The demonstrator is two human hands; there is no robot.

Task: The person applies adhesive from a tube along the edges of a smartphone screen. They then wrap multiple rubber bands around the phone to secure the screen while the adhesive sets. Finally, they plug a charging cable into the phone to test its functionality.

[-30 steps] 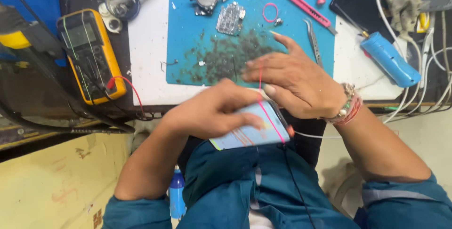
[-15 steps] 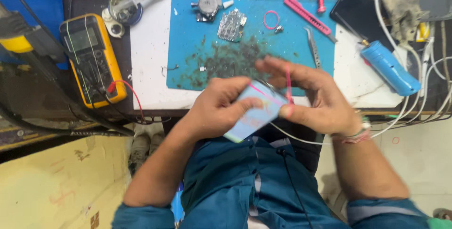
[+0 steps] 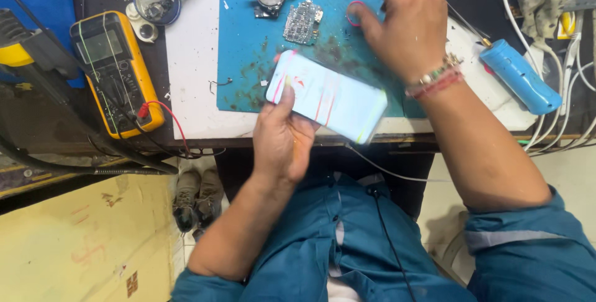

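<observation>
Left hand [image 3: 282, 137] is gripping a phone [image 3: 326, 96] w/ its fingers closed around the near end, holding it tilted over the front edge of the blue mat [image 3: 248, 47]. Right hand [image 3: 403, 19] is hovering above the mat w/ fingers spread, holding nothing, right by a small pink ring [image 3: 355, 14]. Circuit board [image 3: 302, 21] is sitting on the mat, yellow multimeter [image 3: 118, 72] off to the left, blue cylinder tool [image 3: 520, 77] on the right.
</observation>
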